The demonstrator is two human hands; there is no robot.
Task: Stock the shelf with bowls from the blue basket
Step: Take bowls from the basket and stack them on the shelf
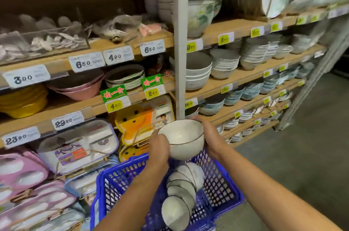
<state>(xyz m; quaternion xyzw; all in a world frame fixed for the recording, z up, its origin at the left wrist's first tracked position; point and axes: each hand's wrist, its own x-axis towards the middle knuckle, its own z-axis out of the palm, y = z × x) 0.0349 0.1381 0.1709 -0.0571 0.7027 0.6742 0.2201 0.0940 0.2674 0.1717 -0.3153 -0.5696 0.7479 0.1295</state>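
Note:
I hold a white bowl [182,139] with a thin dark rim upright between both hands, above the blue basket [222,185]. My left hand [159,148] grips its left side and my right hand [209,136] cups its right side. Inside the basket lies a row of several more white bowls [182,193], stacked on their sides. The wooden shelf [243,78] to the right carries stacks of white bowls [198,72] at about chest height.
A white upright post [180,42] divides the shelving. Left of it are pink and yellow dishes, kids' trays [79,147] and price tags. Lower right shelves hold small blue-patterned bowls [234,96]. Grey floor [302,145] lies at the right.

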